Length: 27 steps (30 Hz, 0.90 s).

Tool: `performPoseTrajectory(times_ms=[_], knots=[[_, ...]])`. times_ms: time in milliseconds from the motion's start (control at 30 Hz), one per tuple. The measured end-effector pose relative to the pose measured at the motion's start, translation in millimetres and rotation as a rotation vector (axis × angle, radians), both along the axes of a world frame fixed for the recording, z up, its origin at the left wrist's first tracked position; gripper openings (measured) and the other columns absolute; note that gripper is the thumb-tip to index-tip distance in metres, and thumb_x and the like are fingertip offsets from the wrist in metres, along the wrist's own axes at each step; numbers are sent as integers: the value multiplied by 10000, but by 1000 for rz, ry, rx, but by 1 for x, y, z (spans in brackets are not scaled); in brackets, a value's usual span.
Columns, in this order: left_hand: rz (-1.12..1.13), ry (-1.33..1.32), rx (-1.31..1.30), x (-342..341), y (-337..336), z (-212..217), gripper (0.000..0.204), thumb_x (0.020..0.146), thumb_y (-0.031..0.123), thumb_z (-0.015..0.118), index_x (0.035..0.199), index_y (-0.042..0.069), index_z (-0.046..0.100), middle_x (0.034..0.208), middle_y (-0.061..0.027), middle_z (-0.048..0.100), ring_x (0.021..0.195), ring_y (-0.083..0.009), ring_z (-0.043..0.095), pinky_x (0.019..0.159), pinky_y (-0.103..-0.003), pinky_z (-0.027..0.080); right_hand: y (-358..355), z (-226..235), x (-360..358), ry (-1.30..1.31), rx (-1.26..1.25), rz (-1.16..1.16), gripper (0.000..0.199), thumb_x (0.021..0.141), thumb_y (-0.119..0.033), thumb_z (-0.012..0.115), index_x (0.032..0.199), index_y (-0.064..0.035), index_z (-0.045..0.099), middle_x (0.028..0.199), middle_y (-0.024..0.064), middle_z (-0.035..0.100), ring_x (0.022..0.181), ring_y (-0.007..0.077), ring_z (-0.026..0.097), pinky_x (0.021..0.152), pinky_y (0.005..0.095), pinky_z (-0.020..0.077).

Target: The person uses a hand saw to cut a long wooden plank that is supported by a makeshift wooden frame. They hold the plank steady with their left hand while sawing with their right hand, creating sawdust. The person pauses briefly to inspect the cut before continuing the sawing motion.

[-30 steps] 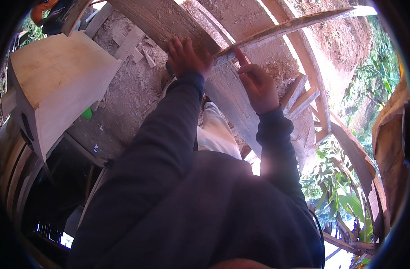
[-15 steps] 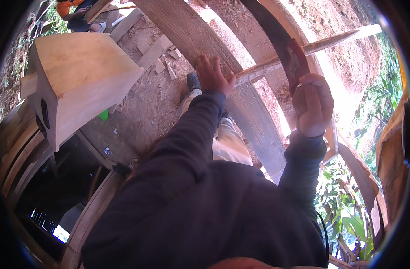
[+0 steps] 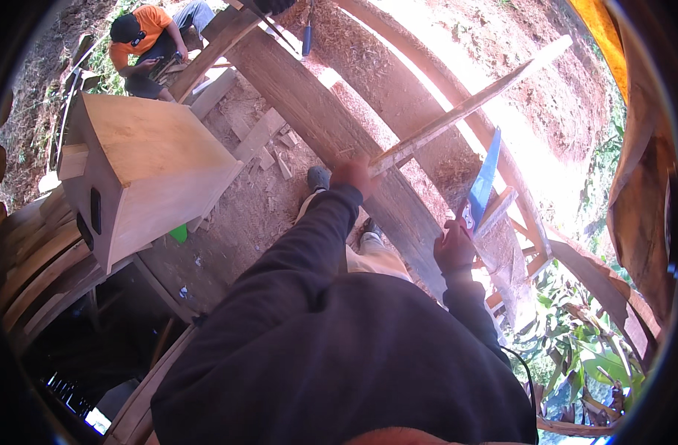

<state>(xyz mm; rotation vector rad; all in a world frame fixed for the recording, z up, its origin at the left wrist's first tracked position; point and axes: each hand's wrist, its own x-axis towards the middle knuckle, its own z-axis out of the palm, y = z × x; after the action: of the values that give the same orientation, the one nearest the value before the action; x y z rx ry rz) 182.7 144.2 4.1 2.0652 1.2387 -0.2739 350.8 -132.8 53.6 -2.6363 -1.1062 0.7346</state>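
A long, narrow wooden strip slants across the planks, its far end rising to the upper right. My left hand is closed around its near end, over a wide weathered plank. My right hand grips a handsaw by its red handle. The saw's blade points up and away, apart from the strip, and reflects blue light.
A pale plywood box with a slot stands at the left. Offcuts and shavings litter the ground. A person in an orange shirt crouches at the far left, near a beam. A blue-handled tool lies on the planks.
The saw has come away from the strip, down and toward me, and its blade has turned. My left hand has closed on the strip's end. The view has shifted, showing more of the person.
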Motion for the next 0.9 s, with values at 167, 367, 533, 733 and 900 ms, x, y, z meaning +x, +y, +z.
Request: performPoseTrajectory(times_ms=[167, 367, 533, 733, 900], knots=[[-5, 8, 116, 4, -9, 33, 580, 917, 570, 737, 1210, 72, 682, 1097, -234, 760, 1068, -433, 730, 943, -524, 573, 6, -41, -15, 134, 97, 149, 482, 908, -131, 697, 1343, -65, 503, 985, 180, 698, 970, 387, 711, 862, 507, 556], [-34, 153, 69, -33, -15, 58, 650, 953, 590, 670, 1358, 82, 634, 1245, -215, 734, 1168, -406, 702, 1018, -516, 536, 8, -62, -17, 247, 84, 281, 689, 905, -154, 695, 1519, -27, 410, 1215, 266, 687, 1151, 447, 676, 1006, 500, 540], [-17, 98, 107, -118, -48, 77, 671, 934, 619, 660, 1342, 87, 631, 1161, -232, 748, 1109, -422, 717, 958, -531, 561, 10, 1, 5, 344, 73, 360, 473, 940, -197, 712, 1361, -14, 597, 1261, 243, 696, 1095, 364, 731, 941, 443, 577], [-46, 24, 112, -160, -85, 76, 736, 920, 633, 669, 1419, 95, 605, 1225, -198, 744, 1185, -404, 694, 1034, -505, 525, 15, 141, 68, 588, 894, -35, 177, 985, -74, 640, 1120, 31, 687, 1177, 147, 706, 877, 216, 712, 810, 368, 577], [16, 108, 106, -167, -84, 54, 643, 921, 604, 671, 1288, 76, 659, 1156, -217, 755, 1125, -401, 717, 968, -517, 551, -9, 390, 42, 566, 1668, 664, 229, 1005, -335, 666, 1002, -105, 669, 852, 60, 616, 752, 172, 570, 744, 371, 460]])
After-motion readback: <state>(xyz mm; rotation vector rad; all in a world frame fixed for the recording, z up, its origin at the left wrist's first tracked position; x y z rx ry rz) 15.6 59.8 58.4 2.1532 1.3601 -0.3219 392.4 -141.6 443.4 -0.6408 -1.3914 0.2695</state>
